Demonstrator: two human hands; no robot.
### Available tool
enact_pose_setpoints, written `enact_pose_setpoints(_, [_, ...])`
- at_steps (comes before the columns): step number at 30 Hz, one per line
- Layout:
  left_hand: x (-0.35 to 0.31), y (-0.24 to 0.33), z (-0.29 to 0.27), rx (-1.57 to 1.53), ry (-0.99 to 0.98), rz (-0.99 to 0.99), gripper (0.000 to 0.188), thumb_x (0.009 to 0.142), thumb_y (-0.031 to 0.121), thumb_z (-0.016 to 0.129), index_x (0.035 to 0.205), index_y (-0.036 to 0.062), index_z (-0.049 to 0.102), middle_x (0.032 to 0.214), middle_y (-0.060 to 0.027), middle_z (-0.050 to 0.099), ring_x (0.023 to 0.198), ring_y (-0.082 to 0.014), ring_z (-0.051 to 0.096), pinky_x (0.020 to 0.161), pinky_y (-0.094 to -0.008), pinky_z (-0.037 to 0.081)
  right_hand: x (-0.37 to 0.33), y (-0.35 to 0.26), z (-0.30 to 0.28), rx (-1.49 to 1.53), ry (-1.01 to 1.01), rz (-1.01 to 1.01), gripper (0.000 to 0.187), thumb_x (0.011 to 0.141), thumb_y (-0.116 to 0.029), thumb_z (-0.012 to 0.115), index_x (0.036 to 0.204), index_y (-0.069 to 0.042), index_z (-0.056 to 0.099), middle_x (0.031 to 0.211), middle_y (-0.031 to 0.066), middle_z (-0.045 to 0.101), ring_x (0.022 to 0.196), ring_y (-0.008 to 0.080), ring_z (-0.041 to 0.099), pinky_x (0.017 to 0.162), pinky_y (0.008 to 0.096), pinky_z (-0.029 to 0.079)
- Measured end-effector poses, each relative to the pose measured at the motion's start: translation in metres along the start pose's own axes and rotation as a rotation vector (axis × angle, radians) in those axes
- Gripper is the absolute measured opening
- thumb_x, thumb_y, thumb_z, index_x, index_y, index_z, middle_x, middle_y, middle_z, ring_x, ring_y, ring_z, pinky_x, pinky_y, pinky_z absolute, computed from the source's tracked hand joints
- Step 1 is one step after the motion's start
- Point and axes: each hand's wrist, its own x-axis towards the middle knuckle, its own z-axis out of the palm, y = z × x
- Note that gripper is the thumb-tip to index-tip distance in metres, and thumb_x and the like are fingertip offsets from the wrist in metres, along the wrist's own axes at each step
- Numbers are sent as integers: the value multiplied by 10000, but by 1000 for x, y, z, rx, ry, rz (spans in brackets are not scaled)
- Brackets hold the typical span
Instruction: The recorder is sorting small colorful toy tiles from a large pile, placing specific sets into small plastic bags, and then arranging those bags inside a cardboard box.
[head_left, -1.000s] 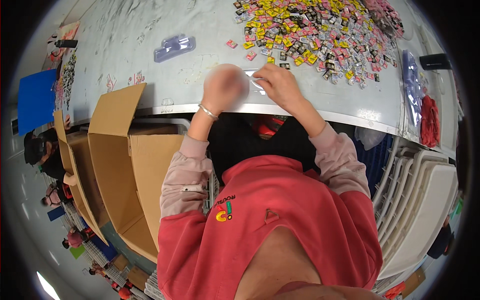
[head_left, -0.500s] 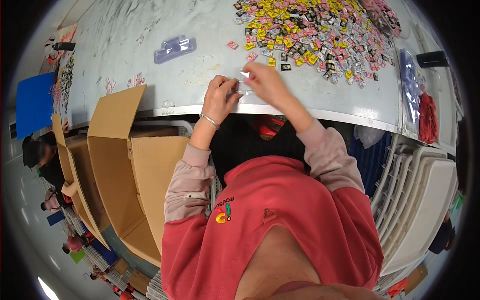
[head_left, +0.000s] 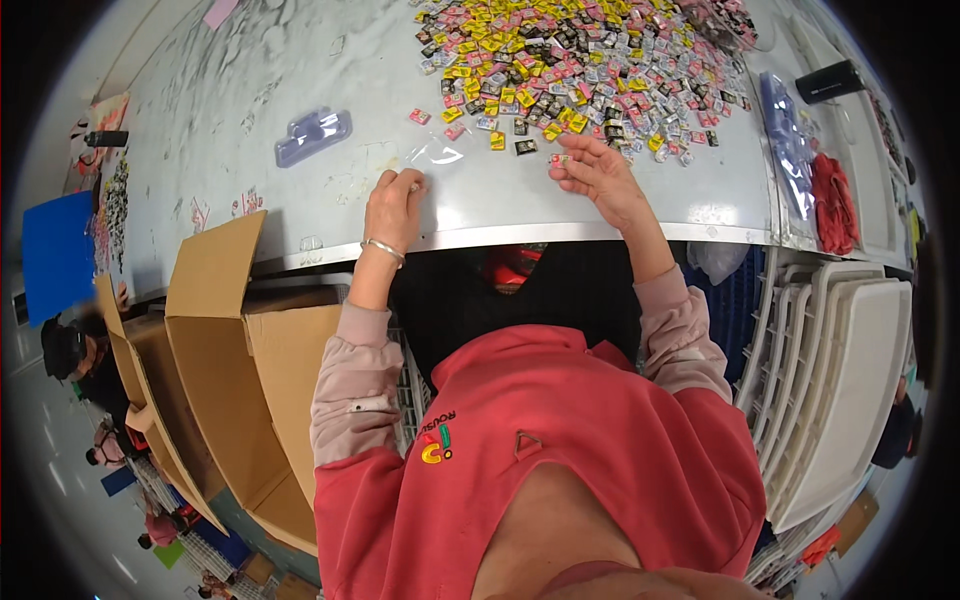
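My left hand [head_left: 393, 210] is closed near the table's front edge, thumb and fingers pinched together. From its fingertips a thin, shiny clear plastic bag [head_left: 437, 152] appears to spread out over the table; its held edge is mostly hidden. My right hand [head_left: 604, 186] is raised at the near edge of the heap and pinches a small pink-and-white packet [head_left: 558, 160] between thumb and fingers. Beyond it lies a wide heap of small packets [head_left: 560, 75] in yellow, pink, black and white. A few stray packets [head_left: 419, 117] lie at the heap's left side.
A clear molded plastic tray [head_left: 313, 137] lies on the table [head_left: 230, 110] to the left. Open cardboard boxes [head_left: 215, 350] stand below the left edge. At right are stacked white plastic trays [head_left: 835, 400], more clear plastic trays [head_left: 788, 145] and a red cloth-like bundle [head_left: 833, 205].
My hands have moved apart: the right went right to the heap and now holds a pink-and-white packet, while the left stays near the table edge. The view has shifted slightly.
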Motion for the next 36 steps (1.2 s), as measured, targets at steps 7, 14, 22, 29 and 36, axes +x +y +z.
enact_pose_setpoints(7, [7,4,7,99,14,-64,146,743,34,683,882,31,640,751,-134,575,648,-268,598,608,-350,490,-2,0,0,145,-104,-17,317,897,-47,600,1211,-21,565,996,48,637,928,162,642,795,261,527])
enact_pose_setpoints(14, [0,-15,2,-62,11,-58,217,750,-30,638,956,34,661,790,-139,607,687,-263,638,650,-337,516,0,4,2,-118,-84,-79,219,911,-101,590,1119,-34,601,1000,37,635,908,151,637,753,251,493])
enact_pose_setpoints(22, [23,-2,-22,4,-261,100,273,713,-71,585,933,58,682,889,-158,585,877,-325,596,771,-369,497,1,1,-8,-414,4,-128,87,908,-120,582,962,-55,605,855,-20,618,809,70,608,657,198,429])
enact_pose_setpoints(29, [39,-18,-18,257,-522,214,70,737,117,619,788,82,653,897,-142,581,873,-317,569,782,-406,474,6,10,4,-1137,173,-675,82,805,-75,667,848,-7,650,805,92,636,727,200,603,677,302,474])
enact_pose_setpoints(36, [50,-19,15,293,-457,287,126,587,94,679,709,63,664,786,-155,645,729,-334,637,620,-444,509,8,19,-13,-1317,273,-796,154,847,-136,655,894,11,654,813,114,615,721,210,570,684,314,473])
